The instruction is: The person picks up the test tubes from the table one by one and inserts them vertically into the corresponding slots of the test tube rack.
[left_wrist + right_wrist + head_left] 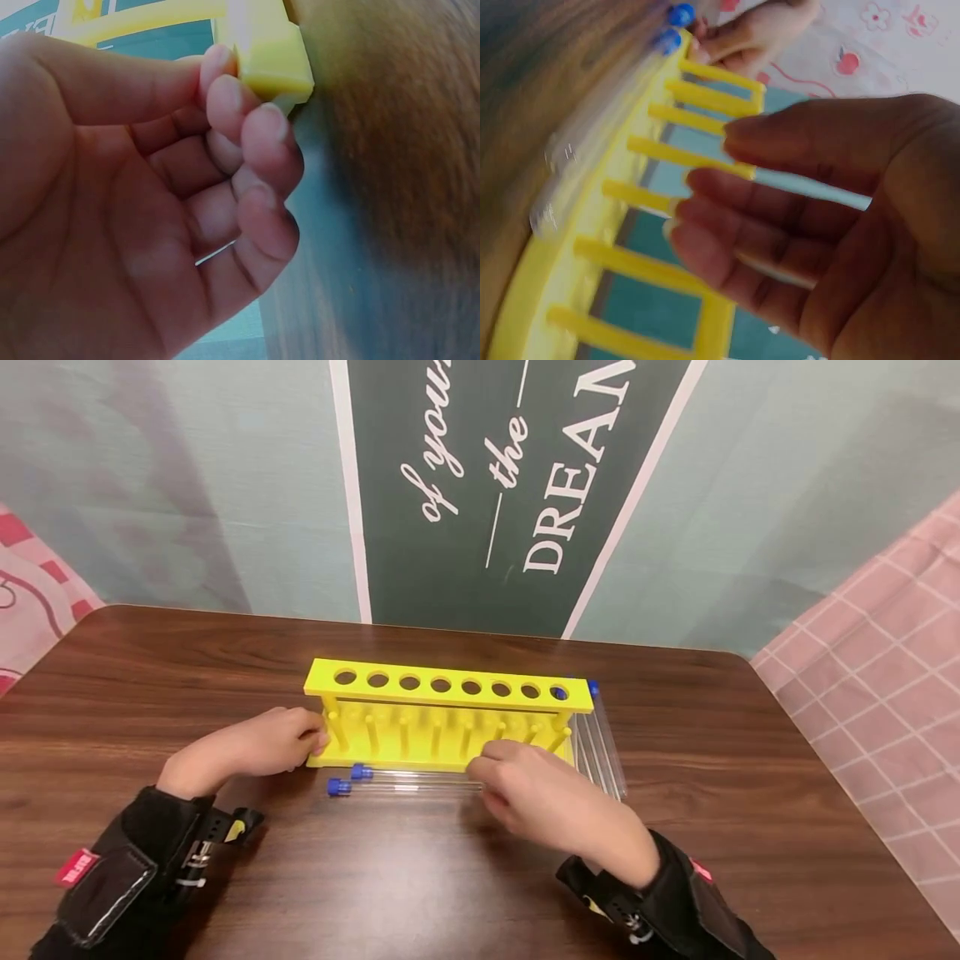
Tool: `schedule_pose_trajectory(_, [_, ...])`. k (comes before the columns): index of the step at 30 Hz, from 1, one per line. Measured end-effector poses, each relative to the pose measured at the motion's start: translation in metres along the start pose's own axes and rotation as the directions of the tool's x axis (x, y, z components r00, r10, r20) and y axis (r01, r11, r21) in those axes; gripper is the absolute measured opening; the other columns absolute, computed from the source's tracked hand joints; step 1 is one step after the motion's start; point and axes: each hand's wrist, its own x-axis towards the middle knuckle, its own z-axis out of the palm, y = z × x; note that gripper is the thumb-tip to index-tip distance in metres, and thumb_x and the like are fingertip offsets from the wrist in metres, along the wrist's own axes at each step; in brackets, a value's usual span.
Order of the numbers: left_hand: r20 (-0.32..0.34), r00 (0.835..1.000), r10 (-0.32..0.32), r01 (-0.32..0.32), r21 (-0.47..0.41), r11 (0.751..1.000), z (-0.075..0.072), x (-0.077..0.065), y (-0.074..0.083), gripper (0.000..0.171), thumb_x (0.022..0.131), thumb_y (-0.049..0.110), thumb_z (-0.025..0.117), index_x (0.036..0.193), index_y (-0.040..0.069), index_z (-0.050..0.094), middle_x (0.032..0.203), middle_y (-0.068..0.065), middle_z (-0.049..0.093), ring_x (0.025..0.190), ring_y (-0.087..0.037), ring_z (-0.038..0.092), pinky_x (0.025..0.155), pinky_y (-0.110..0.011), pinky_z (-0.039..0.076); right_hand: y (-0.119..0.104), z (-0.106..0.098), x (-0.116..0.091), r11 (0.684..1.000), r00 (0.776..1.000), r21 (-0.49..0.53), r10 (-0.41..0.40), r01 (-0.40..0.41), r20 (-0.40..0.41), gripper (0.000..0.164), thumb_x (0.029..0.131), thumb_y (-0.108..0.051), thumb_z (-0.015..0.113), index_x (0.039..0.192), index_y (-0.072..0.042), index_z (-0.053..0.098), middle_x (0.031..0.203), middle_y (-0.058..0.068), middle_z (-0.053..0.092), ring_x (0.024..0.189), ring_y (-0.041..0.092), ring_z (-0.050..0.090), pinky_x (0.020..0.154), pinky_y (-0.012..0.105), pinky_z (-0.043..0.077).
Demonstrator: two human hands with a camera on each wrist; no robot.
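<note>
A yellow test tube rack (456,687) stands upright on the table, with a row of round holes along its top and pegs on its base. At its left end, my left hand (273,742) grips the corner of the base (274,64) between thumb and fingertips. Two clear test tubes with blue caps (339,787) lie side by side along the rack's front edge, caps to the left. Over their right ends hovers my right hand (547,789), its fingers loosely bent and nothing between them. The right wrist view shows the tubes' rounded ends (546,217) beside the base.
Several more capped test tubes (609,743) lie behind and beside the rack's right end, partly hidden by it. The brown wooden table (360,885) meets a printed curtain (285,502) at the back and a pink checked cloth (885,693) on the right.
</note>
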Motion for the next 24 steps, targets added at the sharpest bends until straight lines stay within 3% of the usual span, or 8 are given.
schedule_pose_trajectory(11, [-0.002,1.0,0.019,-0.019,-0.013,1.0,0.001,0.002,0.002,0.024,0.091,0.0,0.04,0.07,0.008,0.048,0.06,0.0,0.041,0.051,-0.012,0.038,0.052,-0.028,0.033,-0.005,0.027,0.03,0.999,0.997,-0.022,-0.044,0.045,0.071,0.004,0.081,-0.005,0.065,0.082,-0.008,0.063,0.07,-0.003,0.048,0.064,0.011,0.048,0.057,0.019,0.039])
schedule_pose_trajectory(24, [-0.005,1.0,0.014,-0.014,-0.017,1.0,0.002,-0.001,0.0,0.024,0.092,0.0,0.039,0.072,0.007,0.049,0.061,0.0,0.041,0.052,-0.012,0.037,0.052,-0.028,0.032,-0.016,0.037,0.054,0.997,0.987,-0.066,-0.032,0.043,0.156,0.005,0.084,-0.005,0.061,0.085,-0.009,0.063,0.07,-0.002,0.048,0.065,0.009,0.048,0.054,0.017,0.036])
